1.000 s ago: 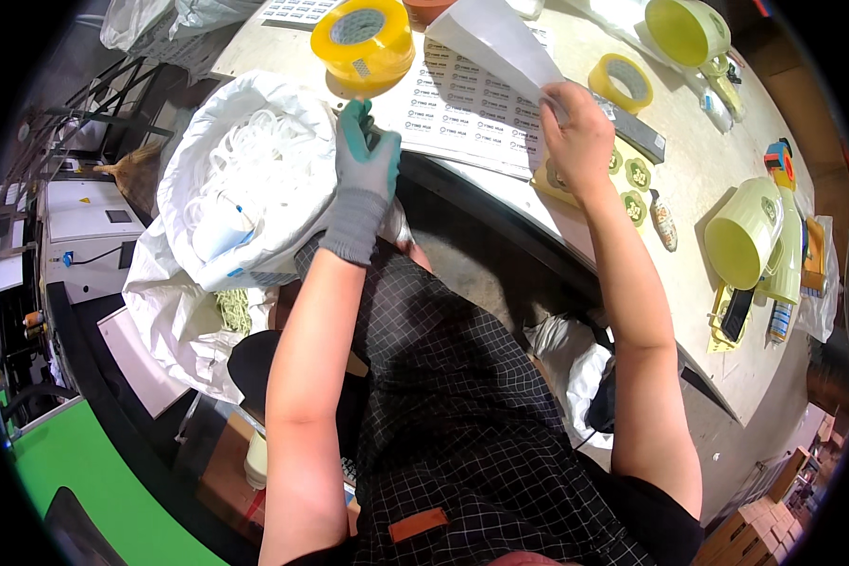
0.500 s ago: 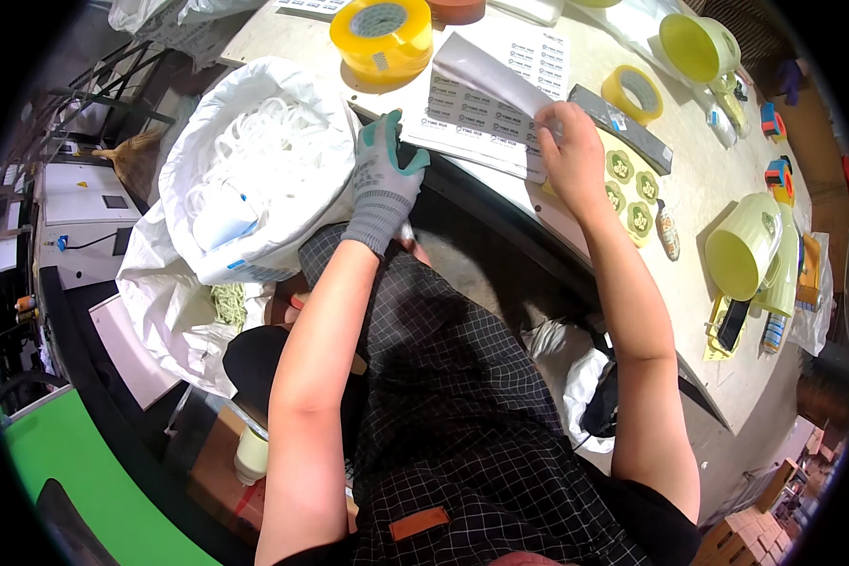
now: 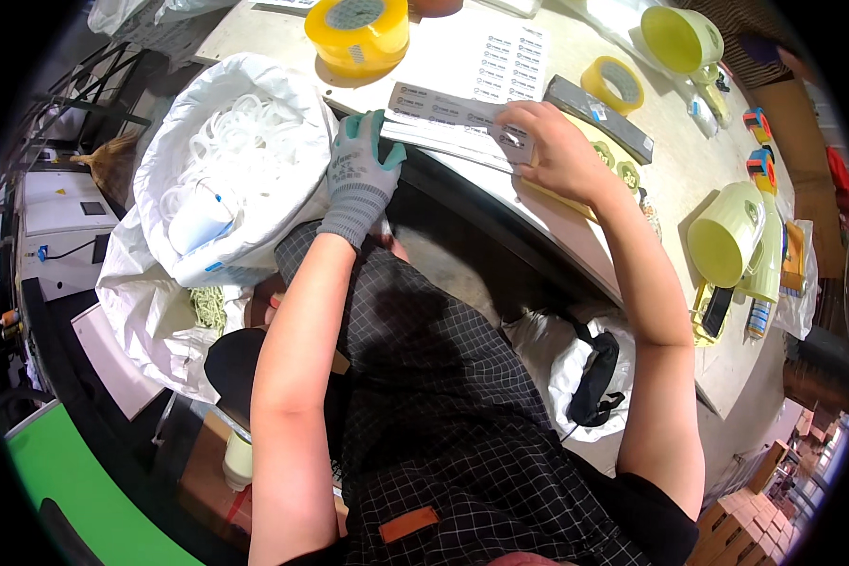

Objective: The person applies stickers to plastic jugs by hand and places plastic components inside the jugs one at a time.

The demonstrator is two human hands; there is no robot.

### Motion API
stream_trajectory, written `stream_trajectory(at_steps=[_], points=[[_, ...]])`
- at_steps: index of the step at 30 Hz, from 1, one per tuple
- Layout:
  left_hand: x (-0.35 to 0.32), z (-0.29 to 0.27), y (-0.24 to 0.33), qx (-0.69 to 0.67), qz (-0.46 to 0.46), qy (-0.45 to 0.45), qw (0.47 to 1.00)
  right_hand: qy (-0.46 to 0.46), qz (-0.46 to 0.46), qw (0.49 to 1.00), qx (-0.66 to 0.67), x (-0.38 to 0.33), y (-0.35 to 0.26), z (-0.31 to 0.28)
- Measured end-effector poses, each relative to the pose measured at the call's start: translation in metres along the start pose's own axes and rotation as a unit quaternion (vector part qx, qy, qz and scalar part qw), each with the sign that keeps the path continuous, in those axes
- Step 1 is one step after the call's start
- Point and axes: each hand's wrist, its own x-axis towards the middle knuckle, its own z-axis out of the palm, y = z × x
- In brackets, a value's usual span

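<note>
My right hand point(image 3: 564, 156), bare, is closed on the right end of a thin sheet of printed labels point(image 3: 443, 110). This strip lies along the table's near edge, over a white label sheet point(image 3: 511, 66) with rows of small dark print. My left hand point(image 3: 360, 162) wears a grey glove with green fingertips. Its thumb and fingers are apart beside the strip's left end, at the table edge, with nothing visible in them; whether it touches the strip I cannot tell. Right of the sheets lie a long dark grey box point(image 3: 599, 118) and a yellow-green sticker sheet point(image 3: 623, 170), partly covered by my right hand.
Left of the table, a white bag point(image 3: 156, 170) holds a heap of white rings point(image 3: 245, 141). A big yellow tape roll point(image 3: 357, 42) and a smaller one point(image 3: 613, 85) stand on the table point(image 3: 670, 217). Light green mugs point(image 3: 726, 236) lie at the right.
My right hand has moved left and slightly down, bringing the raised label sheet down flatter along the near edge. The left hand stays at the table edge. The whole view has shifted slightly.
</note>
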Motion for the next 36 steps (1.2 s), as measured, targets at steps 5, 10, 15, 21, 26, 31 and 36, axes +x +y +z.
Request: stream_trajectory(at_steps=[5, 10, 15, 21, 26, 31, 36], points=[[0.001, -0.003, 0.004, -0.007, -0.007, -0.014, 1.0, -0.028, -0.044, 0.997, -0.048, 0.006, 0.005, -0.001], [0.002, -0.004, 0.003, 0.007, -0.012, -0.029, 0.999, 0.02, -0.069, 0.989, -0.13, 0.007, 0.005, 0.013], [0.003, -0.005, 0.005, -0.014, -0.005, -0.032, 0.999, 0.144, -0.032, 0.989, 0.012, 0.009, 0.023, 0.019], [-0.001, -0.004, 0.0, -0.042, 0.006, -0.024, 0.999, 0.199, 0.157, 0.946, 0.205, 0.02, 0.038, 0.004], [0.001, -0.002, -0.002, -0.048, 0.003, -0.005, 0.999, 0.221, 0.143, 0.92, 0.289, 0.026, 0.041, -0.005], [0.005, -0.006, 0.001, -0.019, -0.02, -0.001, 1.0, 0.182, 0.091, 0.972, 0.119, 0.01, 0.021, 0.01], [0.007, -0.017, 0.013, 0.023, -0.012, 0.0, 1.0, 0.139, -0.031, 0.988, -0.063, -0.003, 0.005, 0.031]])
